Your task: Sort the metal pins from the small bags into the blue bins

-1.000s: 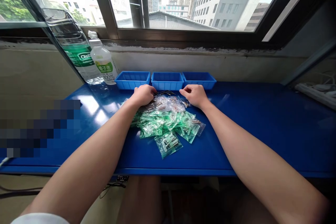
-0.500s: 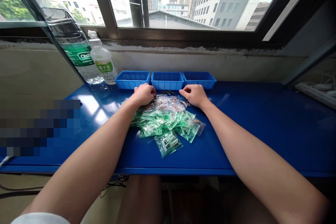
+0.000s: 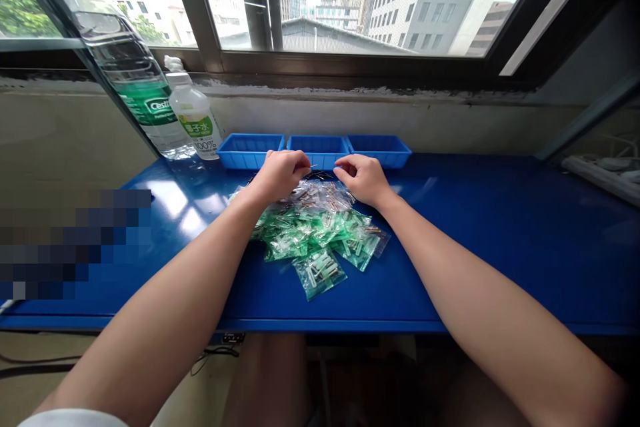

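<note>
Thin pin (image 3: pixel 313 166) is sitting at upper centre of frame, poking out of the left hand's (image 3: pixel 283 173) fingertips, just in front of the middle blue bin (image 3: pixel 326 161). Left thumb and fingers are pinching closed on it. Right hand (image 3: pixel 364 179) is hanging opposite, fingers curling, thumb and index tips near each other; can't tell if they're gripping anything. The two hands are staying apart, a small gap between them.

Handling, my judgement: pin is looking slim, so a light pinch well back from the free end should be leaving room for the right fingertips; keeping both wrists low would probably be steadying it.

Dark thin pieces (image 3: pixel 320 175) are lying just below the pin. Clear bags (image 3: pixel 313 195) are heaping up below those, then green bags (image 3: pixel 300 233) at frame centre, overlapping. Left blue bin (image 3: pixel 245 160) and right blue bin (image 3: pixel 387 159) are flanking the middle one. Large bottle (image 3: pixel 150 103) and small bottle (image 3: pixel 197 121) are standing upper left, all on the blue table (image 3: pixel 500 240).
</note>
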### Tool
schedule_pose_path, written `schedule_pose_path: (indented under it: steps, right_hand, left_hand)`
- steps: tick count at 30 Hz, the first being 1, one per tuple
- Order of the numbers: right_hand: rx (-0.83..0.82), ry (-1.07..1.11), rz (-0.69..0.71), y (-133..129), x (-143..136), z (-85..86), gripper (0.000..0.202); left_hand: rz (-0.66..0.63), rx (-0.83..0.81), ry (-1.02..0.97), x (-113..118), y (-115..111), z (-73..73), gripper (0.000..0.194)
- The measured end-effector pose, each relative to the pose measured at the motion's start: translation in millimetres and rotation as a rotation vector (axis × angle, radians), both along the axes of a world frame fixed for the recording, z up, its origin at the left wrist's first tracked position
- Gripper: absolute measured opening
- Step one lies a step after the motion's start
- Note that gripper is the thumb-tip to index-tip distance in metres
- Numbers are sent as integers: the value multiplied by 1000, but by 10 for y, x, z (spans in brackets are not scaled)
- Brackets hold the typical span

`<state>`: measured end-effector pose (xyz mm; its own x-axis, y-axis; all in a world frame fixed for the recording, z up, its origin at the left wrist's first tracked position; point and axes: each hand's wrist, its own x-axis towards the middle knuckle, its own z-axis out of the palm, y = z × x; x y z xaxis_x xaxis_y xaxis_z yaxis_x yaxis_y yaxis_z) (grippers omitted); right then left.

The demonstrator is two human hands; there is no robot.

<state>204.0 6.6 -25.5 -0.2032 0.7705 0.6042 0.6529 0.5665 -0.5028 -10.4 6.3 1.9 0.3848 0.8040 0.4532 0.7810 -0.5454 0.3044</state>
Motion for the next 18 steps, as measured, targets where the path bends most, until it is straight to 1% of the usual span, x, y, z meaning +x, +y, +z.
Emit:
schedule_pose_path:
  steps: [3,6,8,10,16,18]
  right_hand:
    - [16,-10,112,-39,-69,11,25]
    - [48,-44,215,-62,-107,15,19]
    - [53,-64,246,-72,-114,17,16]
    - [40,-70,245,-83,-116,21,14]
    - [28,-58,203,-107,-125,35,13]
    - [31,-58,167,-96,-117,35,14]
  left_hand:
    - [-158,76,-11,27,-18,3,11]
    - [-233,122,3,44,-25,-5,11]
    - [-242,127,7,49,-29,-8,12]
    - [-241,120,12,50,-33,-10,13]
    - [-218,97,41,43,-31,-34,18]
    - [-193,92,39,38,-28,-46,21]
